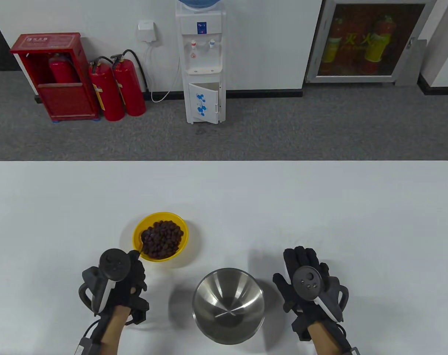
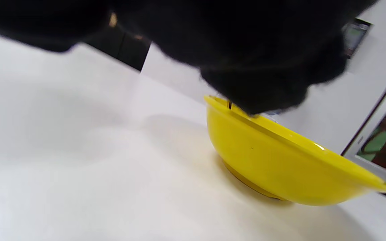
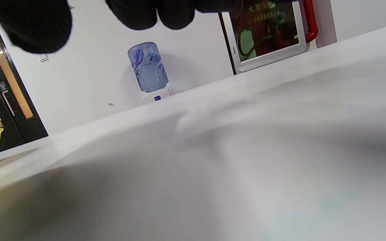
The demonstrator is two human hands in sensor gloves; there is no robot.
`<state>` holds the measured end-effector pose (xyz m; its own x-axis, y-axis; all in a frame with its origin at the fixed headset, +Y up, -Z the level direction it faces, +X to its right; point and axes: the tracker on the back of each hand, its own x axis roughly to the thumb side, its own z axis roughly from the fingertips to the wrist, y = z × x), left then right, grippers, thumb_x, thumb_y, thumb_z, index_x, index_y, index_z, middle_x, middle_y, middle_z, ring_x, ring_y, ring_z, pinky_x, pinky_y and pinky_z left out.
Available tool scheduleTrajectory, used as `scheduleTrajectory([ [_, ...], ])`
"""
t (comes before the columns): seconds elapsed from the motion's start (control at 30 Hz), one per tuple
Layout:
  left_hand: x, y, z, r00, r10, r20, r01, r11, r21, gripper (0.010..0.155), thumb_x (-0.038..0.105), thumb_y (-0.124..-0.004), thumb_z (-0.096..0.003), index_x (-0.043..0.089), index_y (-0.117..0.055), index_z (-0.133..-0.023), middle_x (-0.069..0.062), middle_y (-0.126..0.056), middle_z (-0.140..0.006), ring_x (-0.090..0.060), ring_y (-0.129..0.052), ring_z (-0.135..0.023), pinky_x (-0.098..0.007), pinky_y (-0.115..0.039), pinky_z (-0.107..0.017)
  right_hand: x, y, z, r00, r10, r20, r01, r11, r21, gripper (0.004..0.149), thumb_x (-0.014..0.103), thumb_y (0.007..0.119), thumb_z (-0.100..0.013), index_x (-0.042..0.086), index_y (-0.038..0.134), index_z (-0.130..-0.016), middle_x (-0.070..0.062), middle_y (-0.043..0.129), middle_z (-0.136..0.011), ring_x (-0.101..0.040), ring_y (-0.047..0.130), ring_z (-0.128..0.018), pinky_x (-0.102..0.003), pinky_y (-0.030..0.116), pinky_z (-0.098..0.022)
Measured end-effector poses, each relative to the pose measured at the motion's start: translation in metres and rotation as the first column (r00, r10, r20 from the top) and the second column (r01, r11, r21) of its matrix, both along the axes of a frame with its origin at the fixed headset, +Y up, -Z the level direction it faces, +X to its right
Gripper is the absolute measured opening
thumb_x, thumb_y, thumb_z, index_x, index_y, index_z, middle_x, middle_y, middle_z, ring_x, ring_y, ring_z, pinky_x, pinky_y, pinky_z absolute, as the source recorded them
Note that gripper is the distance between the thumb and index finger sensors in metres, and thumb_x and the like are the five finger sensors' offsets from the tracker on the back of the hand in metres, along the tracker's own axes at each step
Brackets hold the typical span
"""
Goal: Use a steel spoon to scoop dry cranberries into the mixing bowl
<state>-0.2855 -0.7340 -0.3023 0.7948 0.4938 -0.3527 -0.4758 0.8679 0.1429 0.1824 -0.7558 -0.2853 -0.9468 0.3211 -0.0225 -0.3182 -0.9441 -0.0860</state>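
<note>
A yellow bowl point(image 1: 138, 230) full of dark dry cranberries point(image 1: 164, 238) stands left of the table's middle; its outer wall also shows in the left wrist view point(image 2: 280, 160). An empty steel mixing bowl point(image 1: 228, 305) stands near the front edge. My left hand point(image 1: 129, 271) grips the handle of a steel spoon point(image 1: 145, 237), whose bowl lies among the cranberries at the yellow bowl's left side. My right hand point(image 1: 301, 264) rests flat on the table to the right of the mixing bowl, fingers spread, holding nothing.
The white table point(image 1: 320, 207) stretches wide behind and to the right of the bowls. Beyond its far edge stand a water dispenser point(image 1: 201, 63) and red fire extinguishers point(image 1: 114, 90) against the wall.
</note>
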Motion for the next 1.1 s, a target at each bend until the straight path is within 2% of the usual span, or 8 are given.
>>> scheduleTrajectory([
  [0.07, -0.007, -0.012, -0.001, 0.988, 0.153, -0.021, -0.153, 0.988, -0.023, 0.043, 0.041, -0.080, -0.0441, 0.029, -0.087, -0.085, 0.012, -0.108, -0.032, -0.006, -0.100, 0.001, -0.034, -0.093, -0.013, 0.000, 0.000, 0.000, 1.000, -0.002, 0.001, 0.002, 1.000, -0.001, 0.076, 0.066, 0.069, -0.042, 0.033, 0.041, -0.105, 0.003, 0.032, -0.113, -0.026, 0.031, -0.109, -0.065, 0.035, -0.073],
  [0.17, -0.014, -0.028, -0.002, 0.904, 0.424, -0.056, -0.427, 0.903, -0.048, 0.045, 0.040, -0.078, -0.0453, 0.026, -0.083, -0.088, 0.011, -0.108, -0.037, -0.008, -0.102, -0.003, -0.036, -0.093, -0.016, 0.000, 0.000, 0.000, 1.000, -0.009, 0.002, 0.009, 1.000, 0.002, 0.076, 0.066, 0.069, -0.042, 0.033, 0.041, -0.105, 0.003, 0.032, -0.113, -0.026, 0.031, -0.109, -0.065, 0.035, -0.073],
  [0.23, -0.017, -0.033, -0.001, 0.856, 0.511, -0.073, -0.516, 0.855, -0.057, 0.046, 0.040, -0.077, -0.0460, 0.025, -0.080, -0.089, 0.010, -0.108, -0.039, -0.008, -0.103, -0.006, -0.037, -0.093, -0.018, 0.001, 0.000, 0.000, 1.000, -0.011, 0.002, 0.011, 1.000, 0.003, 0.076, 0.066, 0.069, -0.042, 0.033, 0.041, -0.105, 0.003, 0.032, -0.113, -0.026, 0.031, -0.109, -0.065, 0.036, -0.072],
  [0.5, -0.027, -0.046, 0.000, 0.732, 0.673, -0.104, -0.681, 0.725, -0.102, 0.050, 0.041, -0.077, -0.0466, 0.018, -0.076, -0.092, 0.009, -0.109, -0.043, -0.010, -0.106, -0.010, -0.038, -0.093, -0.020, 0.001, 0.000, 0.000, 1.000, -0.014, 0.002, 0.014, 1.000, -0.002, 0.077, 0.066, 0.069, -0.042, 0.033, 0.041, -0.105, 0.003, 0.032, -0.113, -0.027, 0.031, -0.109, -0.065, 0.036, -0.073],
  [0.63, -0.030, -0.053, -0.001, 0.700, 0.708, -0.094, -0.712, 0.679, -0.179, 0.051, 0.041, -0.076, -0.0475, 0.016, -0.077, -0.092, 0.009, -0.109, -0.044, -0.011, -0.107, -0.012, -0.039, -0.093, -0.021, 0.001, 0.000, 0.000, 1.000, -0.010, 0.001, 0.010, 1.000, -0.003, 0.077, 0.066, 0.069, -0.042, 0.033, 0.040, -0.105, 0.004, 0.031, -0.114, -0.026, 0.030, -0.110, -0.065, 0.035, -0.073],
  [0.8, -0.033, -0.061, -0.002, 0.622, 0.778, -0.084, -0.776, 0.599, -0.198, 0.049, 0.041, -0.073, -0.0484, 0.016, -0.078, -0.090, 0.010, -0.107, -0.044, -0.011, -0.106, -0.013, -0.039, -0.092, -0.023, 0.002, 0.000, -0.001, 1.000, 0.003, -0.005, -0.003, 1.000, -0.023, 0.079, 0.068, 0.070, -0.041, 0.035, 0.038, -0.106, 0.004, 0.026, -0.114, -0.025, 0.024, -0.110, -0.066, 0.029, -0.073],
  [0.93, -0.035, -0.062, 0.000, 0.579, 0.812, -0.076, -0.809, 0.560, -0.181, 0.048, 0.040, -0.072, -0.0486, 0.014, -0.077, -0.089, 0.010, -0.106, -0.045, -0.010, -0.105, -0.014, -0.038, -0.092, -0.023, 0.002, 0.001, 0.000, 0.999, 0.041, -0.004, -0.041, 0.998, -0.039, 0.082, 0.070, 0.070, -0.040, 0.038, 0.034, -0.106, 0.006, 0.019, -0.114, -0.024, 0.015, -0.110, -0.066, 0.021, -0.073],
  [1.1, -0.037, -0.057, 0.004, 0.559, 0.827, -0.055, -0.823, 0.546, -0.154, 0.048, 0.040, -0.072, -0.0482, 0.014, -0.078, -0.088, 0.010, -0.106, -0.044, -0.010, -0.105, -0.013, -0.038, -0.091, -0.022, 0.002, 0.001, 0.000, 0.999, 0.044, -0.003, -0.044, 0.998, -0.040, 0.082, 0.070, 0.070, -0.040, 0.038, 0.034, -0.106, 0.006, 0.018, -0.114, -0.024, 0.015, -0.110, -0.067, 0.020, -0.073],
])
